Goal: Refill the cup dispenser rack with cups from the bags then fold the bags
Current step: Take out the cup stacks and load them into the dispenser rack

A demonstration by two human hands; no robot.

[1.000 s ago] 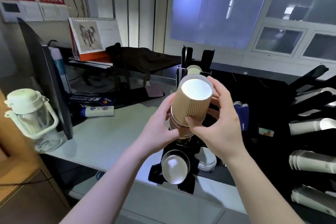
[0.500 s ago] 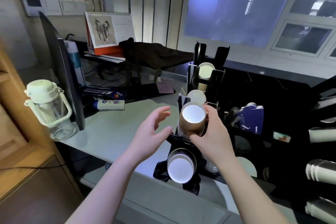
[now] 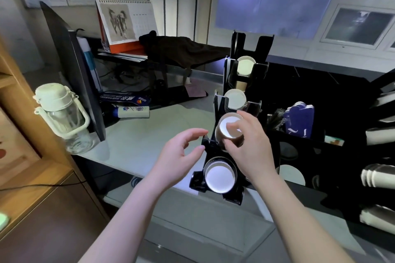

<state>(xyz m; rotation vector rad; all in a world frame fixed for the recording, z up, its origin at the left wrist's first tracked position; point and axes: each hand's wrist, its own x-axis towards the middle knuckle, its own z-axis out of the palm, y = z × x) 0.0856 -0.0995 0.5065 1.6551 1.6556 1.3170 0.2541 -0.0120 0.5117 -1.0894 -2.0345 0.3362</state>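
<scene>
I take the black stepped cup dispenser rack (image 3: 215,149), standing on the pale grey countertop (image 3: 154,132), as my landmark. My right hand (image 3: 249,147) is at the rack's second slot from the front, its fingers and thumb curled round the stack of brown ribbed paper cups (image 3: 229,132) with a white interior; the stack sits tilted in that slot, mouth toward me, and the index fingertip reaches over the rim. My left hand (image 3: 181,156) hovers just left of the rack at the same level, fingers apart and loosely bent, holding nothing; whether its fingertips touch the rack's edge I cannot tell. In the slot in front of the held stack lies a dark cup with a white interior (image 3: 219,177); in the two slots behind it show a pale cup mouth (image 3: 236,99) and, farther back, a second pale cup mouth (image 3: 245,66). Well left of the rack stand a pale green lidded water bottle with a loop handle (image 3: 62,113) and a dark monitor seen edge-on (image 3: 72,66). Behind and left of the rack stands a desk calendar with a horse picture (image 3: 126,23). To the right of the rack lie horizontal rows of white stacked cups (image 3: 378,175) in a dark holder, and a dark blue carton (image 3: 299,121) stands between them and the rack.
</scene>
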